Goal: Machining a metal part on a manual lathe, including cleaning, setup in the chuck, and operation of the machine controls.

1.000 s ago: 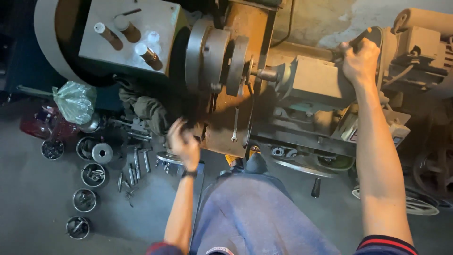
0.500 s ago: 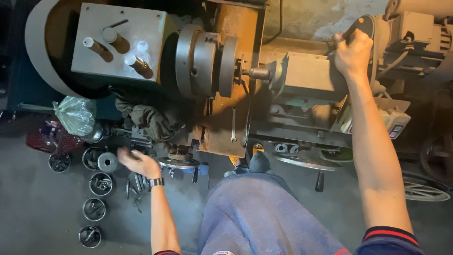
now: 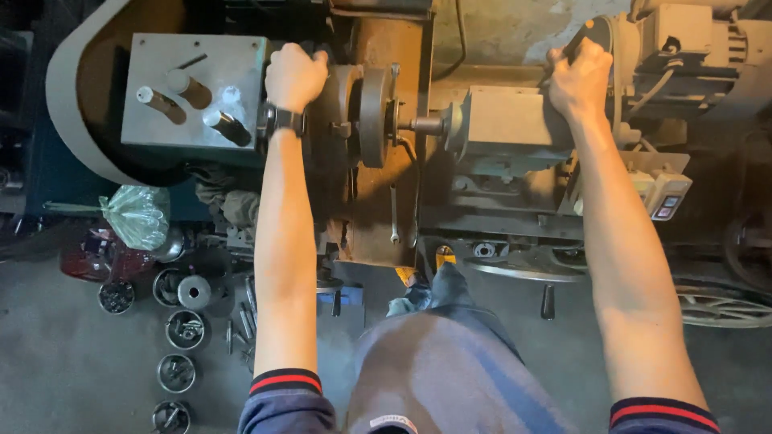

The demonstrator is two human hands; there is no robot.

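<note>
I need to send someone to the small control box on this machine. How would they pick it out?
Start at the lathe and go to its right end, just below the right hand. The control box hangs tilted there: small, pale, with buttons on its face, unlike the dark metal around it.

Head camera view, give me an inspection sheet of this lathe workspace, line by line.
Surface: grey concrete floor, stained.
Job's things: lathe chuck; handwheel at the lathe's right end.
Clutter: small round tins of metal parts and a plastic bag on the floor.
Grippers: left hand rests by the chuck; right hand grips the handwheel.
Cables: cable behind the lathe.
Surroundings: switch box at right.
</note>
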